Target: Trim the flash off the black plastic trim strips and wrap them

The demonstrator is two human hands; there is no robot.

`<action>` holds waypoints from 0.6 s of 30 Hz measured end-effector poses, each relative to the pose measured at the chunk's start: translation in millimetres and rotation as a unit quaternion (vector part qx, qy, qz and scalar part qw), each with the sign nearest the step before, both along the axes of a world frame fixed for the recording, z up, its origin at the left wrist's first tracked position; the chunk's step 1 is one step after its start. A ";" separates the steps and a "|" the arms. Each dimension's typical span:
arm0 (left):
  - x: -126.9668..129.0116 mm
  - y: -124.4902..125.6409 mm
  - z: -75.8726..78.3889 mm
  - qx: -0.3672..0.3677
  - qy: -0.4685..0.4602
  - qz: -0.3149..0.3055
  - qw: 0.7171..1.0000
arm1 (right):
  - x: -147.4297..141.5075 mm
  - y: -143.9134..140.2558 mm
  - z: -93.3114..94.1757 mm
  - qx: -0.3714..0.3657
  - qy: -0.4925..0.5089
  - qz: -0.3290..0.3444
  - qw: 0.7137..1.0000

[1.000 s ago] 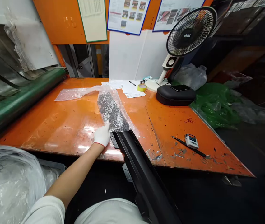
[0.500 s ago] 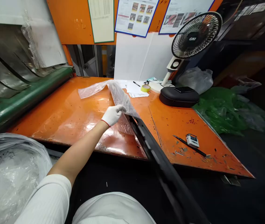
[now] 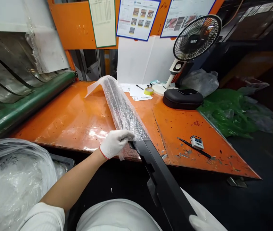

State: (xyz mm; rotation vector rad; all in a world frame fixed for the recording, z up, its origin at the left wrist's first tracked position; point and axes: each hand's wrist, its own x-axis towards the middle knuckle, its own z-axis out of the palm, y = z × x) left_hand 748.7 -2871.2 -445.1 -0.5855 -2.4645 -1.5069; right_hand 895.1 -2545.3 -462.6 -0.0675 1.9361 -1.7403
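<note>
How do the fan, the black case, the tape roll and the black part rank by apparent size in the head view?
1. black part, though it is nearest the camera, which inflates it
2. fan
3. black case, close to the fan, so this order is unsure
4. tape roll

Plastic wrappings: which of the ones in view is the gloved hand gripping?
The clear bubble-wrap sleeve over the long black plastic part; the left hand pinches its open end. The green plastic sheeting lies untouched.

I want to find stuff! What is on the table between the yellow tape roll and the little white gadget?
In the head view, only bare orange tabletop lies between yellow tape roll and small white gadget.
</note>
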 end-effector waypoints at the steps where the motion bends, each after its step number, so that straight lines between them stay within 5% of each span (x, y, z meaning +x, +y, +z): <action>1: 1.7 -3.3 0.7 0.007 0.001 0.015 1.000 | -4.8 -5.7 3.9 0.009 0.006 0.000 1.000; 4: 7.8 -7.9 1.2 0.003 -0.002 0.034 0.999 | -18.6 -17.0 10.9 -0.009 0.007 0.016 1.000; 11: 55.4 6.3 0.6 -0.011 -0.012 -0.049 0.999 | -46.1 -41.6 4.4 -0.093 -0.005 0.033 0.995; 18: 106.0 27.4 -1.8 -0.030 0.110 -0.045 0.992 | -100.0 -94.0 1.5 -0.108 0.063 0.006 0.992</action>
